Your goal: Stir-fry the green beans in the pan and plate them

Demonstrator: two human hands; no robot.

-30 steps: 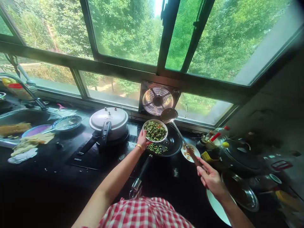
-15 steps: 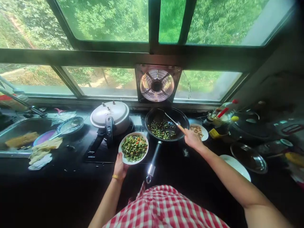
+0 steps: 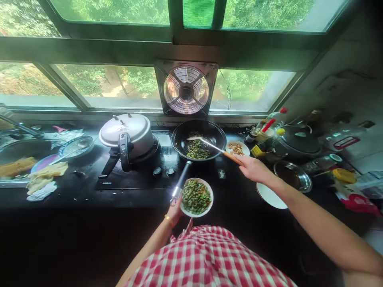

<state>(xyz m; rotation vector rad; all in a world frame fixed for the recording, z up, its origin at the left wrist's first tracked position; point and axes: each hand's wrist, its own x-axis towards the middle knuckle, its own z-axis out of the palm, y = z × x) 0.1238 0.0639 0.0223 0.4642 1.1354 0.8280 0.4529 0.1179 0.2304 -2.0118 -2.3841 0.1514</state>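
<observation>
My left hand (image 3: 175,210) is closed on the near rim of a white bowl (image 3: 196,197) heaped with chopped green vegetables, held close to my body just right of the pan's handle. My right hand (image 3: 253,168) is closed on the wooden handle of a metal spatula (image 3: 206,143), whose blade rests inside a black frying pan (image 3: 199,138) on the stove. Some green vegetables lie at the near side of the pan.
A pressure cooker (image 3: 125,133) sits on the left burner. A small plate of food (image 3: 236,148), a white plate (image 3: 271,195), a steel bowl (image 3: 293,179), bottles (image 3: 271,123) and a black pot (image 3: 296,143) crowd the right. The sink (image 3: 18,159) is at left, a fan (image 3: 186,88) is in the window.
My left hand has brought the bowl from above the pan back toward my body. My right hand has lowered the spatula into the pan. The view has tilted downward.
</observation>
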